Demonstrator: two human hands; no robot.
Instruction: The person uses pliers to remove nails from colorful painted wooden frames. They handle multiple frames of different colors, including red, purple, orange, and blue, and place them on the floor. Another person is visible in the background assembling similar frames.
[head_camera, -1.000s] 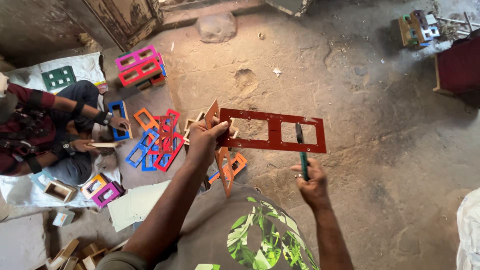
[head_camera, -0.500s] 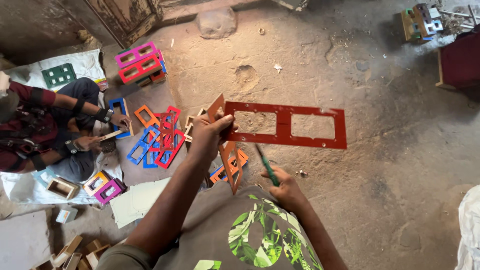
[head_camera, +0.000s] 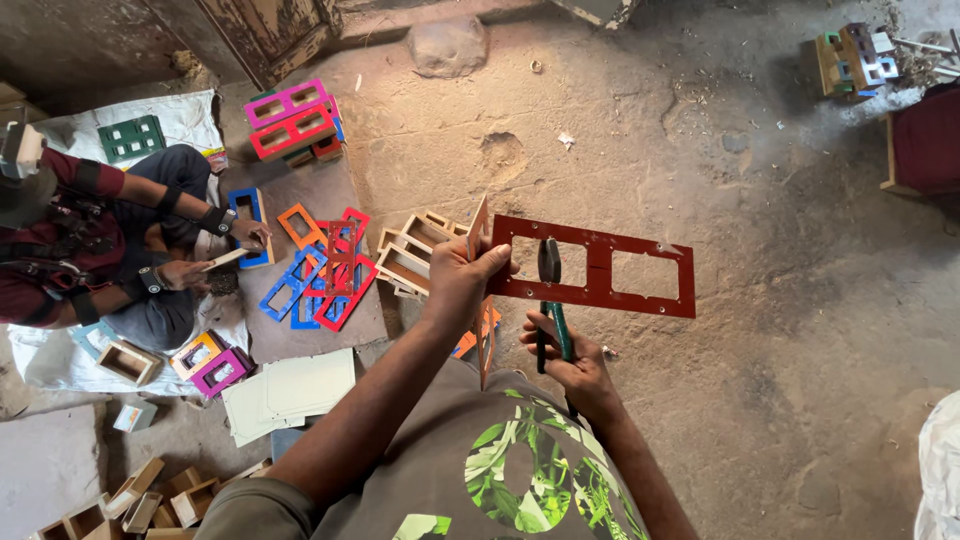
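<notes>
The left hand pinches one end of a long red frame with three windows, holding it level above the floor so its face is open to the tool. The right hand is closed around green-handled pliers, jaws up at the frame's lower edge (a co-worker's hands are busy well apart).

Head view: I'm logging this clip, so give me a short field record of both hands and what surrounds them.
left hand: holds the end of a red plate with two rectangular cut-outs
right hand: grips green-handled pliers, jaws up at the plate
floor: bare, dusty
nearby: coloured frames lying on the floor
other person: seated at the left
</notes>
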